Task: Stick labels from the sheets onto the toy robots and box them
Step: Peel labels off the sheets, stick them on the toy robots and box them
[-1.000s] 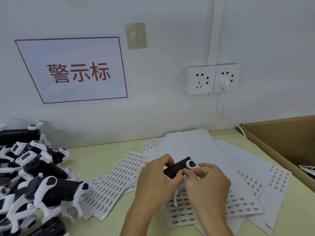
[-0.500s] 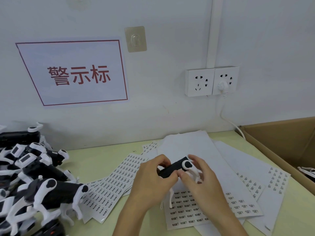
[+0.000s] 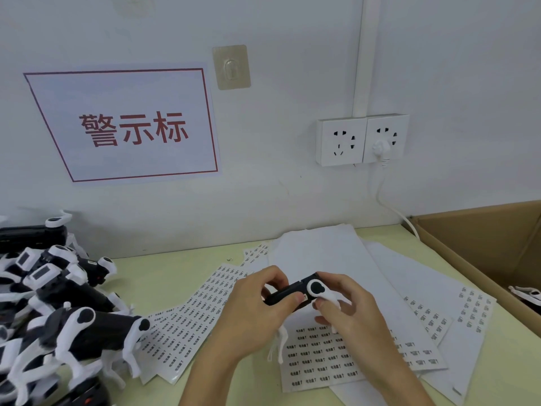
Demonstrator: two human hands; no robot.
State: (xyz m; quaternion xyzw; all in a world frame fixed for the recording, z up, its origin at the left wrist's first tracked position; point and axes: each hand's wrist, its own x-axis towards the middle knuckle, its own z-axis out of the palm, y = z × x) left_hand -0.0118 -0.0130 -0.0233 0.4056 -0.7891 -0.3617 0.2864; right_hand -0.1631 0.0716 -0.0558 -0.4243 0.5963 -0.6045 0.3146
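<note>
Even, soft light fills the view, bright without harsh glare. Faint shadows sit under the hands and under the toy robots (image 3: 58, 312) piled at the left edge of the bench (image 3: 175, 273). Wide-angle distortion skews the wall sign (image 3: 126, 124) and bows the cardboard box (image 3: 483, 250). The whole picture is slightly soft, and the small print on the label sheets (image 3: 190, 317) is unreadable.

Bare hands (image 3: 257, 312), sleeveless forearms
</note>
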